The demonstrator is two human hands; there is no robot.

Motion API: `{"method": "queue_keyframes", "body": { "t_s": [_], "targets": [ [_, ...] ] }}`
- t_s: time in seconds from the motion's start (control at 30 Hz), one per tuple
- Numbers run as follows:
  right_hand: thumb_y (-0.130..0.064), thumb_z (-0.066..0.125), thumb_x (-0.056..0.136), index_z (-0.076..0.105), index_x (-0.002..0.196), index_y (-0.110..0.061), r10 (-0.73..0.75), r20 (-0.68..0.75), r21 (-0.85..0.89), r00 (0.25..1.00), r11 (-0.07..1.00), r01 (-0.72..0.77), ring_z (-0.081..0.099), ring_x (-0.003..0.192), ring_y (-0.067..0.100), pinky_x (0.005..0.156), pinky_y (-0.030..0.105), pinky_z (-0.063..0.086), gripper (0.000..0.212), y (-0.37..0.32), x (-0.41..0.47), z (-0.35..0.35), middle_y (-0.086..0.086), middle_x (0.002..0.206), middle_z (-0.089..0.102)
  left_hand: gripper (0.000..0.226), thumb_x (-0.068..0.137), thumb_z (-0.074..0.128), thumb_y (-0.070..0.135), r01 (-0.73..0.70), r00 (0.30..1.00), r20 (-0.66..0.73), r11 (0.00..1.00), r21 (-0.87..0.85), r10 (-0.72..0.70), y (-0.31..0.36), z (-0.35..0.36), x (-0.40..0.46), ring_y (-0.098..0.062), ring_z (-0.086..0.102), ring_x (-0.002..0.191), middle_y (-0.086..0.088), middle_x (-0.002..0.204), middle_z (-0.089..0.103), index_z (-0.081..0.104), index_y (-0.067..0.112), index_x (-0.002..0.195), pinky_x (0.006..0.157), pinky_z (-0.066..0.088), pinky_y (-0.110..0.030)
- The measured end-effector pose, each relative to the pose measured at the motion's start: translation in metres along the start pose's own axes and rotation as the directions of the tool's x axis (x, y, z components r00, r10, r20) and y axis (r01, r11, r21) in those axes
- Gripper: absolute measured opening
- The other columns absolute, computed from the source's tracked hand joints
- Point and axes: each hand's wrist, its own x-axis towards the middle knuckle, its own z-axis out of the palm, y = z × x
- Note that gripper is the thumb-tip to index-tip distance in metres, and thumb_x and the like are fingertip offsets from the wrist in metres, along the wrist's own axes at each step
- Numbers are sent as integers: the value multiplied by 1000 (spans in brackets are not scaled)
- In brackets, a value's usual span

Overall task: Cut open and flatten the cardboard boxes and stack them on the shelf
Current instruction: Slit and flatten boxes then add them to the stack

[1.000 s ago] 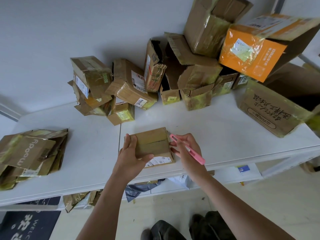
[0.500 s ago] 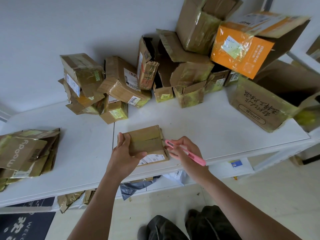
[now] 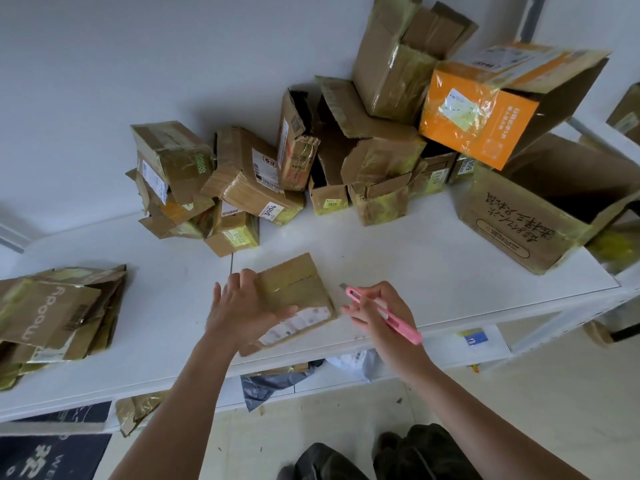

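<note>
Cardboard box (image 3: 294, 292) flat on white tabletop (image 3: 398, 258), blurred label unreadable; left hand (image 3: 242, 311) grips its left side. Right hand (image 3: 379, 311) pinches pink cutter (image 3: 384, 315). Flattened stack (image 3: 52, 317) reads "moodi"; pile box label (image 3: 270, 211) "3UU4".

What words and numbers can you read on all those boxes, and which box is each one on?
"3UU4": white sticker on the taped brown box in the left pile.
"MOODY", seen upside down: top sheet of the flattened stack at left.
Handwritten marker characters: big open box at right; I can't read them.
Printing on the orange box: too small.
Label on the small box under the left hand: blurred.
</note>
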Motion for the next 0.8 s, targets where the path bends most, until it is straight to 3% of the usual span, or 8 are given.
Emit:
{"method": "queue_keyframes", "body": {
  "t_s": [0.07,0.17,0.27,0.33,0.4,0.47,0.63,0.8],
  "targets": [
    [-15,51,101,54,100,-9,-30,-21,18,999,999,31,73,97,23,86,38,59,6,5,-1,6,3,113,70,100,65,44,92,146,986,-86,986,76,-139,0,-2,-10,-37,45,123,-12,126,43,30,16,129,99,42,-50],
    [-16,51,101,57,98,-20,-40,-10,56,999,998,41,73,96,22,83,29,59,7,10,-4,16,-1,112,70,90,74,43,84,295,938,-175,954,-55,-300,-8,-4,-20,-44,54,111,-18,125,47,24,20,134,78,44,-48],
    [-15,51,102,56,97,-23,-8,32,58,999,998,6,73,96,22,84,31,59,11,15,-7,28,-3,111,69,70,90,52,60,255,951,-118,940,-227,-286,-17,-6,-26,-45,60,101,-20,118,56,17,34,145,80,49,-50],
    [-16,51,102,56,98,-25,18,73,63,997,998,-23,72,98,22,85,34,59,11,17,-11,38,-4,111,68,56,97,52,43,269,949,-27,851,-452,-314,-18,-8,-29,-40,69,77,-11,102,60,24,37,144,63,59,-45],
    [-18,51,102,55,102,-26,32,106,55,994,998,-38,71,100,21,86,36,59,9,17,-14,47,-4,114,67,51,98,51,28,321,930,61,719,-616,-363,-14,-6,-30,-32,70,54,-11,92,63,31,32,145,46,57,-36],
    [-19,50,103,53,107,-19,23,106,54,994,998,-29,71,101,19,87,37,59,5,15,-15,55,-5,119,65,44,95,49,21,302,936,27,760,-576,-351,-11,-3,-32,-25,68,48,-14,82,67,41,17,138,48,56,-31],
    [-22,51,103,56,109,-14,-21,34,53,999,998,19,70,101,18,84,34,59,11,0,11,64,-7,108,69,28,93,59,36,154,970,-141,950,-271,-197,-9,4,-44,-17,61,73,0,77,65,66,14,110,59,41,-24],
    [-22,56,101,57,105,-14,44,-53,101,998,994,-39,69,100,21,81,45,57,9,-3,40,70,4,102,70,44,82,69,54,-37,975,-222,999,-18,32,-13,-3,-35,-24,44,120,-3,128,44,68,16,105,91,49,-40]
  ]
}}
